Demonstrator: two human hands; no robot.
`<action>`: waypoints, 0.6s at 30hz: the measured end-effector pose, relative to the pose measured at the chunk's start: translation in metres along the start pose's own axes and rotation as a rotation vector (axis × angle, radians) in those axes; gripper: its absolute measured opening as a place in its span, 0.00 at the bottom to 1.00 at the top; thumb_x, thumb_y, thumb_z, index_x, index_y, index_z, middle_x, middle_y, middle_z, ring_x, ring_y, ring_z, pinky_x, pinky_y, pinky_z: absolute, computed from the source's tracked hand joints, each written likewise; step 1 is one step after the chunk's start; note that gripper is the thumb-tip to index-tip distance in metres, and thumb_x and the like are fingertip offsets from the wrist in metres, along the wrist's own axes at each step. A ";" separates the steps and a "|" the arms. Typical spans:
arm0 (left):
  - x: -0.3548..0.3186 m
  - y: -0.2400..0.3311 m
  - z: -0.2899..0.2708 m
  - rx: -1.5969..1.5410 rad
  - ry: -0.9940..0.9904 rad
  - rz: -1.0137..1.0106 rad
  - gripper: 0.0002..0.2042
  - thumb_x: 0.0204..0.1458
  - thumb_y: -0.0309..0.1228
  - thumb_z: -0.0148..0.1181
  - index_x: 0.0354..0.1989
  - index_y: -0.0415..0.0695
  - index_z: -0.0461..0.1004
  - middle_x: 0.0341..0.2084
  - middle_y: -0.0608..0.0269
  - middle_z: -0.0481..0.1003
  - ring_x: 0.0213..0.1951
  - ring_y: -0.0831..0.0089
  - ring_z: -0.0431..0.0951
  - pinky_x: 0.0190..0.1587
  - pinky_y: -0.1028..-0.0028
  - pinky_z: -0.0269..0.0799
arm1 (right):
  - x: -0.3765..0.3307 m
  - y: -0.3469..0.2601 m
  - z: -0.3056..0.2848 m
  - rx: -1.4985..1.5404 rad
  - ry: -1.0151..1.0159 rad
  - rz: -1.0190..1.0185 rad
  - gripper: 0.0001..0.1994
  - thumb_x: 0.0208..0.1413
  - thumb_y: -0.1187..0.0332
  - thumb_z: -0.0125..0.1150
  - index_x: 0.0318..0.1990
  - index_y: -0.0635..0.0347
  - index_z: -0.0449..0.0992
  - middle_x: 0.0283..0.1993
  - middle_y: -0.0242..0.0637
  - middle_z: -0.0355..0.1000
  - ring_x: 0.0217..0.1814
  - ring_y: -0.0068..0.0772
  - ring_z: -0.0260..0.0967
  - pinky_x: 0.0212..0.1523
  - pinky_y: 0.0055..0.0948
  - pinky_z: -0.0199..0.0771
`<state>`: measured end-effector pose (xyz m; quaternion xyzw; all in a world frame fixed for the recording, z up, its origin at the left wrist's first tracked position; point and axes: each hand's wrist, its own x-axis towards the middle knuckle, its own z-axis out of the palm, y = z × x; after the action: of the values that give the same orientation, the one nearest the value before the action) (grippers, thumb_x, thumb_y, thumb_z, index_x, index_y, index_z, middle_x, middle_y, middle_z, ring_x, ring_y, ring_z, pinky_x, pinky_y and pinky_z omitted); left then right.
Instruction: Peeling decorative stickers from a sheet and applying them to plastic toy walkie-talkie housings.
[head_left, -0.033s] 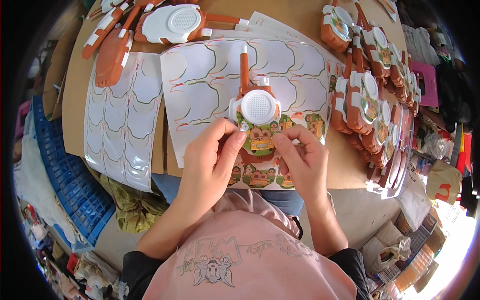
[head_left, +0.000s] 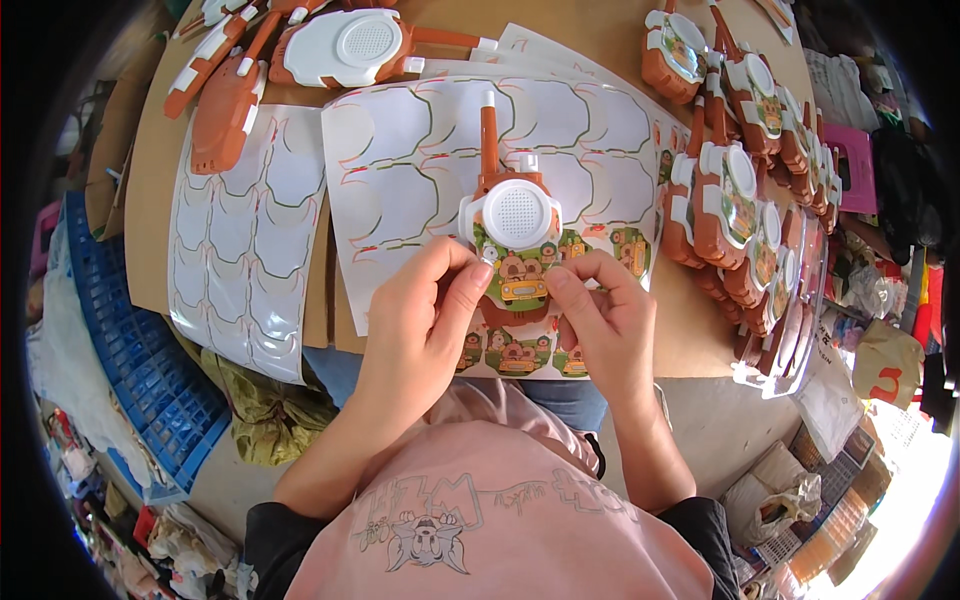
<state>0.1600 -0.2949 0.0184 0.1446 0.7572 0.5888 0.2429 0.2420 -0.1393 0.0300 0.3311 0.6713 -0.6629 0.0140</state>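
A brown and white toy walkie-talkie (head_left: 517, 215) lies in front of me, its antenna pointing away and its round white speaker grille uppermost. Over the lower half of its front is a cartoon sticker (head_left: 520, 272) with animals in a yellow car. Thumb and forefinger of my left hand (head_left: 425, 300) are closed at the sticker's left edge. My right hand (head_left: 603, 305) pinches its right edge the same way. Under the toy is a large sticker sheet (head_left: 390, 200), mostly bare backing, with printed stickers along its near edge. My fingers hide parts of the toy's sides.
Several stickered walkie-talkies (head_left: 735, 190) are heaped at the right of the cardboard-brown table (head_left: 690, 345). Plainer ones, including a white-fronted walkie-talkie (head_left: 340, 48), lie at the far left. A used backing sheet (head_left: 245, 240) hangs over the near left edge. Blue crates (head_left: 140, 350) stand left below.
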 end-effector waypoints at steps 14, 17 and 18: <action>-0.002 0.002 0.002 -0.038 0.030 -0.001 0.08 0.61 0.28 0.56 0.31 0.37 0.69 0.17 0.70 0.64 0.20 0.85 0.59 0.22 0.81 0.56 | -0.002 0.006 0.002 -0.016 0.057 -0.080 0.08 0.59 0.70 0.62 0.34 0.66 0.74 0.24 0.29 0.72 0.20 0.10 0.63 0.19 0.15 0.59; -0.001 0.003 0.002 -0.044 0.035 -0.032 0.08 0.61 0.28 0.56 0.30 0.37 0.69 0.17 0.71 0.64 0.20 0.86 0.59 0.22 0.81 0.56 | -0.002 0.007 0.002 -0.032 0.070 -0.088 0.08 0.58 0.70 0.62 0.33 0.67 0.74 0.24 0.29 0.72 0.21 0.11 0.66 0.20 0.15 0.61; -0.001 0.001 0.002 -0.035 0.040 -0.011 0.08 0.60 0.28 0.56 0.30 0.37 0.69 0.17 0.71 0.64 0.20 0.86 0.60 0.22 0.82 0.55 | -0.002 0.007 0.002 -0.038 0.066 -0.083 0.08 0.58 0.70 0.62 0.33 0.67 0.74 0.24 0.29 0.72 0.22 0.11 0.67 0.21 0.15 0.62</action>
<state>0.1615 -0.2933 0.0195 0.1241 0.7524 0.6033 0.2334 0.2461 -0.1428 0.0249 0.3242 0.6972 -0.6387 -0.0294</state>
